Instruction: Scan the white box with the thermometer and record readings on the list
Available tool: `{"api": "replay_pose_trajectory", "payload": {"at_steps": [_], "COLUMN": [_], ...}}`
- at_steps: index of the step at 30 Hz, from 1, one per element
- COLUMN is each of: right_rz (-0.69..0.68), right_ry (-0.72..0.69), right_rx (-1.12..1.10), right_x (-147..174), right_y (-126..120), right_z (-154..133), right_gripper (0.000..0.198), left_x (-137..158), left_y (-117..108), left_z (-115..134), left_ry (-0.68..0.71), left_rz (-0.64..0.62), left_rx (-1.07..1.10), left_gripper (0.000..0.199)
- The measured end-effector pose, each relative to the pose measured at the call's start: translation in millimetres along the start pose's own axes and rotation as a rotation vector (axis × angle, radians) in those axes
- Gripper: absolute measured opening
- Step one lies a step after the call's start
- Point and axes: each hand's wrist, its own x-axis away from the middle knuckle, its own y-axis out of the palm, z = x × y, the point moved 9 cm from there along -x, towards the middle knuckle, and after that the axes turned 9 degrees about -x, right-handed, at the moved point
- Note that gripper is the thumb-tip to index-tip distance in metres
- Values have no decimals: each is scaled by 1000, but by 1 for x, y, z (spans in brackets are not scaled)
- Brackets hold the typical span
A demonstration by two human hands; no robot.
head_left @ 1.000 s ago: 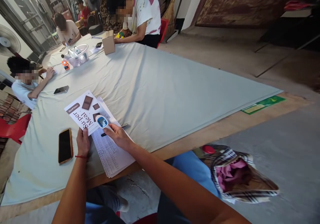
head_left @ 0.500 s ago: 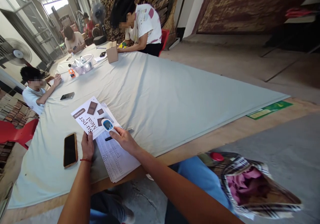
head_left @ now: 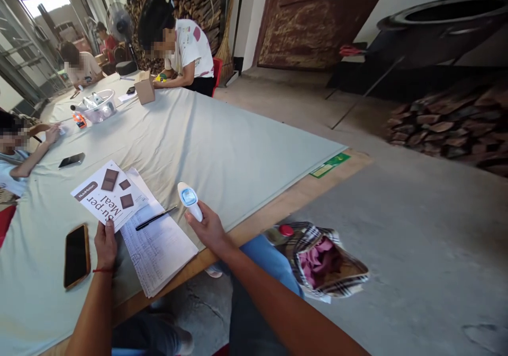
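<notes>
My right hand (head_left: 211,230) is closed round the handle of a white infrared thermometer (head_left: 188,195), whose small screen glows pale blue. The thermometer is above the cloth, to the right of the papers. My left hand (head_left: 105,244) pinches the lower edge of a printed card (head_left: 111,194) with brown squares and the words "Su-per Meal". Handwritten sheets (head_left: 162,255) lie partly under the card, and a black pen (head_left: 156,218) rests across them. Left of my left hand lies a phone (head_left: 76,255) in an orange-brown case.
A pale cloth covers the long table (head_left: 246,149). Further along are a second phone (head_left: 72,160), a clear basket (head_left: 99,107) of items and a cardboard box (head_left: 144,88). Several people sit around it. A checked bag (head_left: 329,261) is beside my leg.
The thermometer has moved right, away from the card, and its screen has lit up. The view has turned right, bringing a large dark pot and stacked firewood into sight.
</notes>
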Motion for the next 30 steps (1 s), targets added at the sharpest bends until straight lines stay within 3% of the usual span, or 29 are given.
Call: {"api": "replay_pose_trajectory", "payload": {"at_steps": [13, 21, 25, 30], "right_rz": [-65, -55, -92, -66], "right_ry": [31, -35, -125, -205], "right_rx": [-4, 30, 173, 608], "right_x": [3, 5, 5, -14], "right_y": [3, 1, 3, -1], "right_z": [4, 3, 0, 5], "right_gripper": [16, 16, 32, 48], "left_x": [-2, 0, 1, 1], "left_y": [-1, -1, -1, 2], "left_z": [-4, 2, 5, 6], "left_ry": [7, 8, 20, 31], "left_rz": [35, 26, 23, 3], "left_rx": [-26, -35, -5, 22], "left_gripper": [61, 60, 58, 58]}}
